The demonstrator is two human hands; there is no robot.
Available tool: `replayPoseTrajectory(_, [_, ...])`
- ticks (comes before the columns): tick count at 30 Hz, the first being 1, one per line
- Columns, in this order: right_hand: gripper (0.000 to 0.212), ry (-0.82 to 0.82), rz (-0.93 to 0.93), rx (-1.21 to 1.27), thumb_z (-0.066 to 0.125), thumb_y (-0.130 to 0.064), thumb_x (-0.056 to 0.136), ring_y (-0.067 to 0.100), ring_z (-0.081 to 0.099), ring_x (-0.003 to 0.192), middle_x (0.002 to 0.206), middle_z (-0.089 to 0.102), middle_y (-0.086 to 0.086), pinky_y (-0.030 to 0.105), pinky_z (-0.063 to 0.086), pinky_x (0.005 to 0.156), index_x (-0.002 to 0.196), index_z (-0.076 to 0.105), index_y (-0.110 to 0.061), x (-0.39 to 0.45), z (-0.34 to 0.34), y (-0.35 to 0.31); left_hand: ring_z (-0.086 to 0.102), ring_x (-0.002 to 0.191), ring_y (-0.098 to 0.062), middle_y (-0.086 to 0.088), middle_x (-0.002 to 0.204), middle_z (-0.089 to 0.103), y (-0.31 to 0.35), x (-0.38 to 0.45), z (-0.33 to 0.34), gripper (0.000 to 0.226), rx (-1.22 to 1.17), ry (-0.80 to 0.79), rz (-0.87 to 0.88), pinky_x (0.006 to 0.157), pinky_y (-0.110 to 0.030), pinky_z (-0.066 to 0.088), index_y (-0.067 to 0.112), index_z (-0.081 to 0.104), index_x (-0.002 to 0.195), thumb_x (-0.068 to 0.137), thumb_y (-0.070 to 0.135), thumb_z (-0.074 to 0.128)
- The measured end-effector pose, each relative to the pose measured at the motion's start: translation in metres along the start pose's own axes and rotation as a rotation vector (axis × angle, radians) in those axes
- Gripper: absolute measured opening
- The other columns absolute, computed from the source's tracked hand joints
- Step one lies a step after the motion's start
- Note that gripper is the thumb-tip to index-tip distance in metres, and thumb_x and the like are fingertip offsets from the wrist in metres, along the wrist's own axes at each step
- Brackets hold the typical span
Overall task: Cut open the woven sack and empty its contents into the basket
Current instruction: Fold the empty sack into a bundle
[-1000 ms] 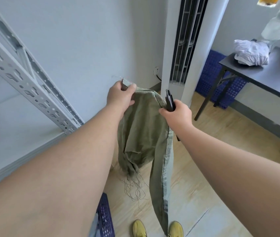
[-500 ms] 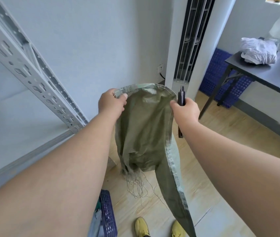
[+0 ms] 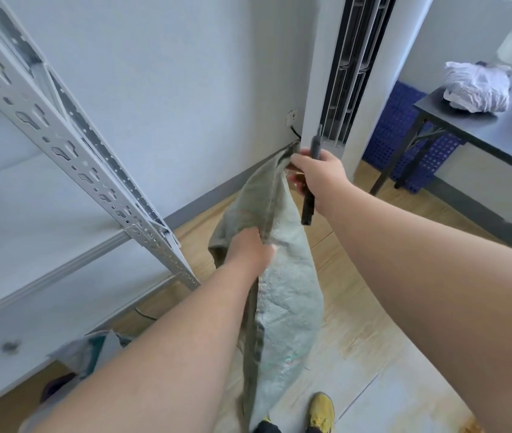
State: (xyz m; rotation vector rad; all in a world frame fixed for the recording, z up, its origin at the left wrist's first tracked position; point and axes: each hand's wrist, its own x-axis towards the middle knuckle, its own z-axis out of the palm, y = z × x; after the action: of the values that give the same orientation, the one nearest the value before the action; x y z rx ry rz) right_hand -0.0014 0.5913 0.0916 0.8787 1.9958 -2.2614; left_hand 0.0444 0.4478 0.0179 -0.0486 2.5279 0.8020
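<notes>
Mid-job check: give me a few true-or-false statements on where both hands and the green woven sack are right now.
1. The right hand holds a dark slim cutter and pinches the limp green woven sack. True.
2. The left hand hangs free. False: it grips the sack's edge lower down.
3. The sack lies flat on the wooden floor. False: it hangs from both hands.
4. A crumpled white bag sits on the dark table. True.

My left hand (image 3: 250, 250) has dropped from the sack's (image 3: 283, 276) rim to grip mid-seam below my right hand (image 3: 318, 173); the mouth has closed.
</notes>
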Motion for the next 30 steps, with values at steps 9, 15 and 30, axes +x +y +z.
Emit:
replayPoseTrajectory(9, [0.044,-0.173,-0.018,-0.388,0.08,-0.05,0.072,0.011,0.052,0.058,0.078,0.06,-0.002,0.024,0.048,0.056,0.097,0.061,-0.019,-0.038,-0.003,0.064,0.069,0.075,-0.025,-0.014,0.096,0.067,0.019,0.037,-0.042,0.028,-1.04,0.157,-0.312,0.068,-0.036,0.061,0.003,0.058,0.115,0.089,0.007,0.064])
replayPoseTrajectory(15, [0.041,-0.068,-0.058,-0.428,0.08,-0.042,0.072,0.008,0.058,0.075,0.085,0.061,-0.009,0.02,0.042,0.059,0.098,0.056,-0.022,-0.068,0.007,0.094,0.068,0.09,-0.031,-0.021,0.12,0.062,0.039,0.042,-0.048,0.041,-1.096,0.179,-0.242,0.063,-0.034,0.061,-0.001,0.048,0.133,0.092,-0.005,0.052])
replayPoseTrajectory(30, [0.023,0.292,0.32,0.135,0.073,-0.022,0.082,0.014,0.051,0.05,0.048,0.058,0.001,0.026,0.044,0.054,0.076,0.055,-0.011,0.01,-0.046,0.047,0.05,0.129,-0.016,0.006,0.136,0.057,0.024,-0.004,-0.04,0.097,-0.498,-0.571,-0.022,0.105,-0.051,0.043,0.019,0.047,0.142,0.061,0.06,0.081])
